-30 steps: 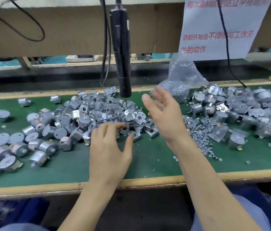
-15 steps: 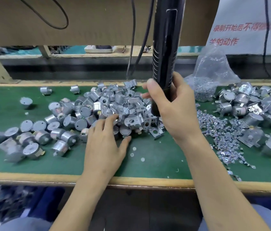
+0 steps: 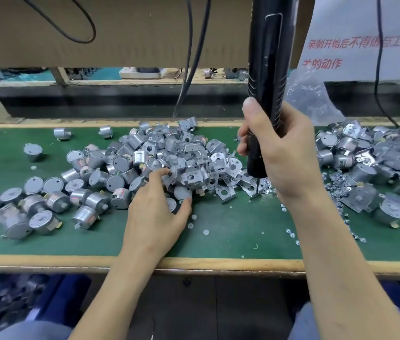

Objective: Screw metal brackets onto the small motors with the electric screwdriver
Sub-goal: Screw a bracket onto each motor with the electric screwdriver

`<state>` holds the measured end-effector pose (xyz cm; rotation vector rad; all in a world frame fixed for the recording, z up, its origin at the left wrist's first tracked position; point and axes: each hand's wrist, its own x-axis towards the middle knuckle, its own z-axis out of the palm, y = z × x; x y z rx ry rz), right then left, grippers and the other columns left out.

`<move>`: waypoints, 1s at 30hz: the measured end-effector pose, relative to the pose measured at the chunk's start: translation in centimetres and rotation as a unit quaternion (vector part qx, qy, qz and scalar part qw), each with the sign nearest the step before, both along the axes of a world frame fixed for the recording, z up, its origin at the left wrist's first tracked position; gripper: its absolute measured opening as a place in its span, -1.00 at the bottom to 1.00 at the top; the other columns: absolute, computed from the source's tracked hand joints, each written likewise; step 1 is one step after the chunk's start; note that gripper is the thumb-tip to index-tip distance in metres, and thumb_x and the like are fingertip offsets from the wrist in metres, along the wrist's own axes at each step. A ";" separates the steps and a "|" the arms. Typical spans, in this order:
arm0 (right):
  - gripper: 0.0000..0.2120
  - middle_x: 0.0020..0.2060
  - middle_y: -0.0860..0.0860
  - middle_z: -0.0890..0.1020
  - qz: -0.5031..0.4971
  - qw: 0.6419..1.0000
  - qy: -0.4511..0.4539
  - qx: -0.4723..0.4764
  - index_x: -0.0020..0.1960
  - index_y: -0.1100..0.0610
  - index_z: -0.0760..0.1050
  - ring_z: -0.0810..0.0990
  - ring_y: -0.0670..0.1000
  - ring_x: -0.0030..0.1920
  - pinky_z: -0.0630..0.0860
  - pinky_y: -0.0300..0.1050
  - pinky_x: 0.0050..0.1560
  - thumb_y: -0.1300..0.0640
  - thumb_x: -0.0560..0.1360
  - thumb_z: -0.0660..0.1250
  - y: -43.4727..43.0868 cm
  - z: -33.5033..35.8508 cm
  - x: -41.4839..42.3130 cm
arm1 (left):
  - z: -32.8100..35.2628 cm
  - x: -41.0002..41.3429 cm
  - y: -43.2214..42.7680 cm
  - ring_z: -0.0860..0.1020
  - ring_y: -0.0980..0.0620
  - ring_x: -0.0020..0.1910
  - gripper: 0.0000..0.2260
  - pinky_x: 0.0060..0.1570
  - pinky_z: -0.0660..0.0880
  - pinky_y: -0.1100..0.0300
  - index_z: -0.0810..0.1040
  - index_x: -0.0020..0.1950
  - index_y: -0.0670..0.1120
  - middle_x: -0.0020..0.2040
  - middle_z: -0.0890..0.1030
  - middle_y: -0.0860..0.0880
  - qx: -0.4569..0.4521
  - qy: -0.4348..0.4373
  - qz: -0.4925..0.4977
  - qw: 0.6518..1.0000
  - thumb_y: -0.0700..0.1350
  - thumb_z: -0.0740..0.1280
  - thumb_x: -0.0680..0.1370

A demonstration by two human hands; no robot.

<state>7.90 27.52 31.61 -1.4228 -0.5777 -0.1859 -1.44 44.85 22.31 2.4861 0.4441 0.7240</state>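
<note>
The fingers [image 3: 242, 141] of the right hand [image 3: 285, 153] are wrapped firmly round the lower barrel of the black cylindrical electric screwdriver [image 3: 265, 77], thumb laid up its side. The tool stands nearly upright, its bit just above a scatter of tiny silver screws [image 3: 265, 186]

The left hand [image 3: 154, 214] lies palm down with fingers [image 3: 162, 173] spread and lightly bent, index tip on the heap and thumb against a round casing. Whether they already pinch one piece I cannot tell

Under that hand is the pile of small silver cylindrical metal motors [image 3: 120, 168], mixed with bent silver sheet-metal brackets with round holes [image 3: 226, 192], all on the green-topped counter [image 3: 231, 231]. The motors look rigid, dense for their size and smooth enough to slip, so they are best held by the round wall between thumb and fingertips. The brackets seem light, stiff and sharp-edged; take them by a flange, leaving the holes clear

Motors already bearing brackets [image 3: 366, 153] lie to the right, a clear plastic bag [image 3: 312, 94] behind them
</note>
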 end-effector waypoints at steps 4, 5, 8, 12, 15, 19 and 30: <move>-0.53 -0.36 0.08 0.52 0.002 1.000 0.002 0.003 -0.04 0.37 0.46 0.50 0.02 -0.44 0.48 -0.14 -0.35 -0.09 0.60 0.37 -0.7 0.0 0.2 | 0.1 -0.3 0.3 0.51 0.04 -0.10 -0.48 -0.14 0.36 0.13 0.32 0.27 0.07 -0.12 0.50 0.15 -0.032 0.011 -0.040 0.999 0.07 0.47 0.41; -0.48 -0.37 0.07 0.51 0.003 1.000 0.002 0.004 -0.03 0.40 0.46 0.48 0.02 -0.45 0.48 -0.12 -0.36 -0.12 0.59 0.36 -0.9 0.0 0.3 | 0.1 -0.4 0.4 0.51 0.10 -0.10 -0.49 -0.15 0.37 0.14 0.31 0.23 0.10 -0.12 0.49 0.17 -0.041 0.011 -0.051 0.998 0.06 0.49 0.39; -0.48 -0.42 0.02 0.50 0.004 1.000 0.010 0.012 -0.14 0.23 0.50 0.45 0.02 -0.48 0.44 -0.11 -0.40 -0.27 0.53 0.30 -1.7 0.0 0.6 | 0.1 -0.4 0.4 0.50 0.24 -0.05 -0.47 -0.16 0.37 0.21 0.27 0.19 0.14 -0.08 0.49 0.20 -0.061 0.005 -0.057 0.996 0.04 0.51 0.38; -0.39 -0.45 -0.01 0.48 0.023 0.999 0.032 0.037 -0.26 0.06 0.48 0.41 -0.01 -0.52 0.39 -0.17 -0.46 -0.52 0.37 0.28 -3.0 0.0 1.2 | 0.0 -0.4 0.5 0.49 0.39 -0.04 -0.45 -0.16 0.35 0.48 0.27 0.18 0.22 -0.08 0.52 0.25 -0.096 -0.006 -0.047 0.994 0.07 0.54 0.36; -0.40 -0.47 -0.04 0.47 0.034 0.998 0.036 0.049 -0.34 -0.01 0.49 0.39 -0.01 -0.53 0.38 -0.18 -0.48 -0.56 0.33 0.21 -3.6 -0.3 1.8 | 0.2 -0.5 0.6 0.55 0.32 -0.04 -0.51 -0.06 0.47 0.31 0.36 0.16 0.21 -0.06 0.59 0.21 -0.123 -0.037 -0.044 0.991 0.00 0.55 0.37; -0.41 -0.42 -0.05 0.47 0.054 0.994 0.055 0.072 -0.31 -0.06 0.52 0.39 -0.02 -0.50 0.36 -0.18 -0.49 -0.59 0.32 0.17 -4.0 -1.2 2.5 | 0.7 -0.6 0.2 0.62 0.26 -0.05 -0.53 0.01 0.57 0.19 0.41 0.14 0.14 -0.02 0.62 0.18 -0.149 -0.089 -0.034 0.984 -0.16 0.56 0.39; -0.30 -0.47 -0.01 0.46 0.048 0.995 0.073 0.049 -0.30 0.02 0.47 0.38 0.00 -0.53 0.37 -0.20 -0.46 -0.65 0.27 0.14 -3.9 -2.5 3.4 | 2.2 -1.3 -1.3 0.51 0.34 -0.12 -0.75 -0.08 0.35 0.52 0.60 0.09 0.01 -0.14 0.58 0.22 -0.043 -0.103 -0.035 0.993 -0.12 0.52 0.45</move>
